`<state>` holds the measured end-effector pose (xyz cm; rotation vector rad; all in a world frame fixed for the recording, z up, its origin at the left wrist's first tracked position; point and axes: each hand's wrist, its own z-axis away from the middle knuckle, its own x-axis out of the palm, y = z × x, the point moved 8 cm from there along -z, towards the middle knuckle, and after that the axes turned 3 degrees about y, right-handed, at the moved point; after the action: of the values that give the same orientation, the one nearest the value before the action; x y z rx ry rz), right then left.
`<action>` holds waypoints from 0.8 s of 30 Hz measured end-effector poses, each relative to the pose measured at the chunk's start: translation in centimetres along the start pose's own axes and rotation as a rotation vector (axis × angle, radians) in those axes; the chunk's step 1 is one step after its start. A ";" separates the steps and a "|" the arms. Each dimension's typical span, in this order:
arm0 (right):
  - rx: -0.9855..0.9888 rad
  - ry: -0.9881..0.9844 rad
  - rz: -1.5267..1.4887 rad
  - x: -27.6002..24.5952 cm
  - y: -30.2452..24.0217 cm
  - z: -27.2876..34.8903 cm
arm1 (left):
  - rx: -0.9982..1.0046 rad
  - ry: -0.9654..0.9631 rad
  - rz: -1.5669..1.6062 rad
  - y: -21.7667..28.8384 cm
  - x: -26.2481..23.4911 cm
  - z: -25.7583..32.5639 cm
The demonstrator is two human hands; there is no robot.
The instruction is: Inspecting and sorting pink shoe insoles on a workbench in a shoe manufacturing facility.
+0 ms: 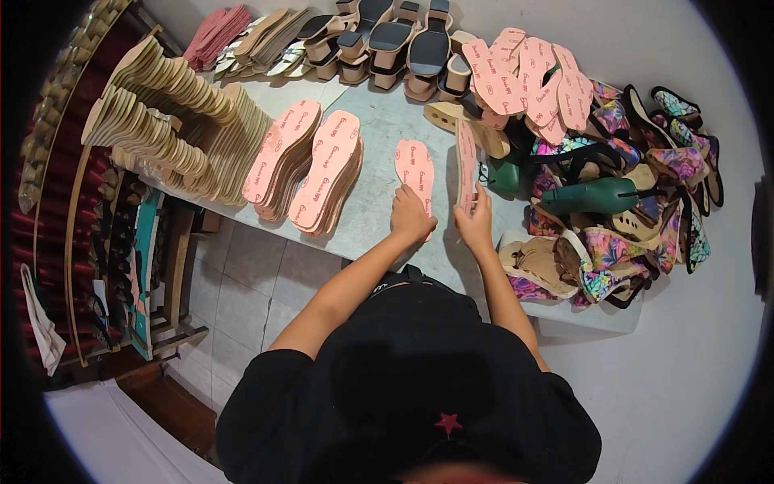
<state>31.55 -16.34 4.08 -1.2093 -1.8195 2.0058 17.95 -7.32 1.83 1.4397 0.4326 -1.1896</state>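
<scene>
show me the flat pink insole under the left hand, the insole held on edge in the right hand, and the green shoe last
flat pink insole (pixel 414 168), head view, on its upper middle
upright pink insole (pixel 466 165), head view, on its raised edge
green shoe last (pixel 592 196), head view, on its body

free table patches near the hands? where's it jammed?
Bare table lies between the two pink insole stacks, the single flat insole under the left hand, and the block-heel soles behind. A narrow strip runs along the near edge, left of that hand. Right of the right hand, floral sandal uppers crowd everything.
</scene>
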 end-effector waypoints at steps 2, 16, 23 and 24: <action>-0.047 0.045 -0.007 -1.6 -0.4 0.5 | 0.028 0.026 0.021 -0.2 -0.5 0.2; -0.088 0.009 0.001 0.1 -2.6 2.1 | 0.173 -0.054 0.743 0.1 -1.5 -0.2; -0.132 -0.272 0.265 8.0 -4.1 3.9 | 0.083 -0.200 0.684 -6.9 0.5 -3.1; -0.141 -0.279 0.264 8.1 -3.8 3.9 | 0.048 -0.230 0.606 -8.2 1.1 -3.4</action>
<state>22.21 -13.37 3.60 -1.3259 -2.0520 2.3249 13.12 -2.43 -3.95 1.3217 -0.1891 -0.8542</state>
